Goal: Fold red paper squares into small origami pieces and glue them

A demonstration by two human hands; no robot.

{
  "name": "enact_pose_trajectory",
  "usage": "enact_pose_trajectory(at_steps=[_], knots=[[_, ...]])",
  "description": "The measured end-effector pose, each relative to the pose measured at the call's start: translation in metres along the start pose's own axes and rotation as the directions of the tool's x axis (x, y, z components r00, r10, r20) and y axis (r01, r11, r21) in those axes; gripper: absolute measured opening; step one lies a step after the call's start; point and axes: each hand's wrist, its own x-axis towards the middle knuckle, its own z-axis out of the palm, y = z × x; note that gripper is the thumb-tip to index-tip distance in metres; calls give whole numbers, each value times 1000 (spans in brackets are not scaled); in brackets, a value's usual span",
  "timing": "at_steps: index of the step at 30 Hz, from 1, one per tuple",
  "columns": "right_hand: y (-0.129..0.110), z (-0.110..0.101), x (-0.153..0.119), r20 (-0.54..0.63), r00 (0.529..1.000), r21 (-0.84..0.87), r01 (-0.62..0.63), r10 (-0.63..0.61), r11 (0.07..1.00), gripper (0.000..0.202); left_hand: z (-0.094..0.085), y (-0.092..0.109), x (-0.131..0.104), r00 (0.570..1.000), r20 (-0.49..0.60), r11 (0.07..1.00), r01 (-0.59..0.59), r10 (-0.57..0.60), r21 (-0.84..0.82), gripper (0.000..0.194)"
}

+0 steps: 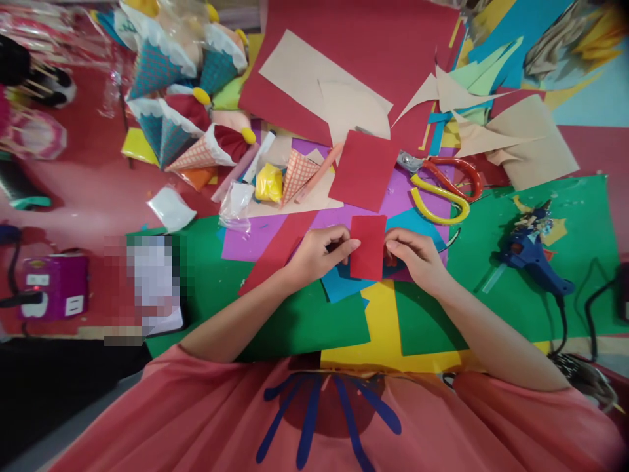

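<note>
Between my hands is a small red rectangle of paper or felt (367, 248), held upright above the table. My left hand (328, 250) pinches its left edge between thumb and fingers. At its right edge are the thumb and fingertips of my right hand (411, 254), closed on the sheet. Just beyond lies a larger red sheet (366, 170), on top of purple and beige pieces. Scissors (442, 183) with one red and one yellow handle rest to the right of that sheet. Under my hands are blue (344, 283) and purple pieces.
A blue glue gun (535, 259) lies at right on a green sheet (584, 210), its cord running toward me. Several cone-shaped ornaments (162, 128) are piled at upper left. Beige scraps (535, 144) lie at upper right. A purple power socket box (54, 285) stands at left.
</note>
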Motion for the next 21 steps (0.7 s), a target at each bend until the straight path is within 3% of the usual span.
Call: enact_pose_trajectory(at_steps=[9, 21], knots=[[5, -2, 1, 41, 999, -7, 30, -29, 1000, 18, 0, 1, 2, 999, -22, 995, 45, -47, -91, 43], [6, -3, 1, 99, 995, -74, 32, -24, 997, 32, 1, 1, 1, 998, -54, 990, 32, -39, -134, 48]])
